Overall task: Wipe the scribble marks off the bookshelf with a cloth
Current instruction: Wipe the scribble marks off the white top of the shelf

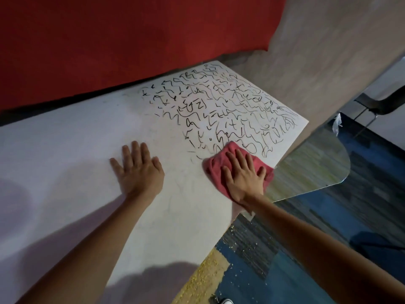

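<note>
One white bookshelf top [65, 163]; black scribble marks [221, 119], too many to count; one pink cloth [215, 166] under the flat, straight-fingered right grip [243, 183]; left grip [140, 172] flat, holding nothing.

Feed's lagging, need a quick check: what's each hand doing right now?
Left hand: open, flat on the shelf top.
Right hand: open, pressing the pink cloth flat.
</note>
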